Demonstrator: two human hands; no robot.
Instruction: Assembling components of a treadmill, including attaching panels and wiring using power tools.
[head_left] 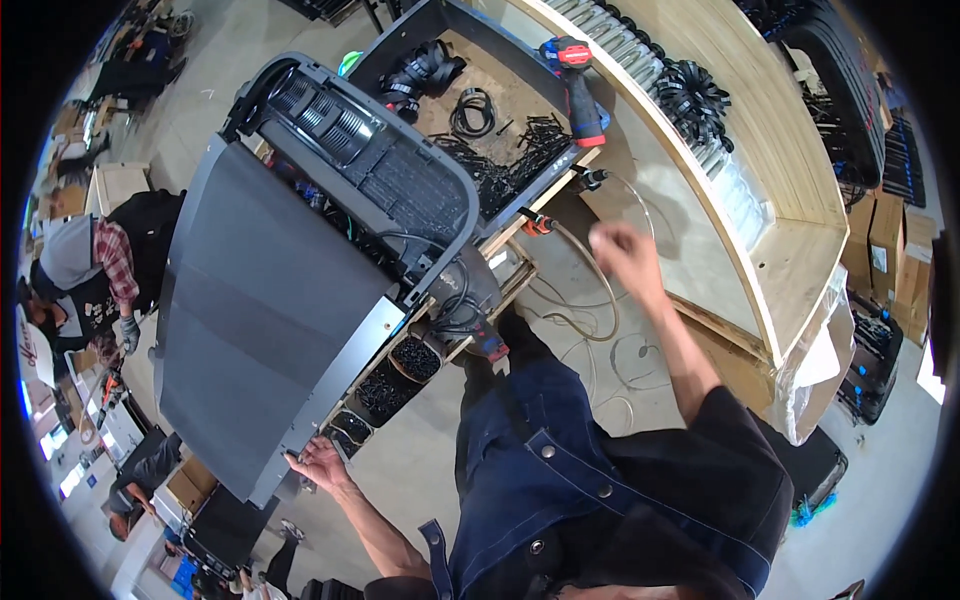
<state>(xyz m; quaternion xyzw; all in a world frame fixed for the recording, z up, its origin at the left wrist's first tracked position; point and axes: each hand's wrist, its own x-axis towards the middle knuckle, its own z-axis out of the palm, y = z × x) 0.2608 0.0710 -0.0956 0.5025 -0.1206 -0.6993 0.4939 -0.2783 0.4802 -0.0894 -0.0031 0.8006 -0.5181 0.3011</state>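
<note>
A treadmill deck with a dark belt (270, 290) lies at an angle in front of me, a silver side rail (345, 370) along its near edge. My left hand (322, 463) is at the lower part of this rail, fingers partly spread and touching its edge. Beside it stand small bins of dark screws (382, 393). My right hand (625, 255) is raised to the right of the deck, over hoses, and blurred by motion. Its fingers look curled, but whether they hold anything cannot be made out. A grey plastic frame (440, 180) with a ribbed black part tops the deck's far end.
Beyond the frame, an open tray (480, 55) holds black rings and loose bolts; a red-and-black power driver (580, 95) rests on its edge. A curved wooden bin (790, 250) with metal rods stands right. Another power driver (485, 340) hangs nearby. A co-worker (90, 260) is at left.
</note>
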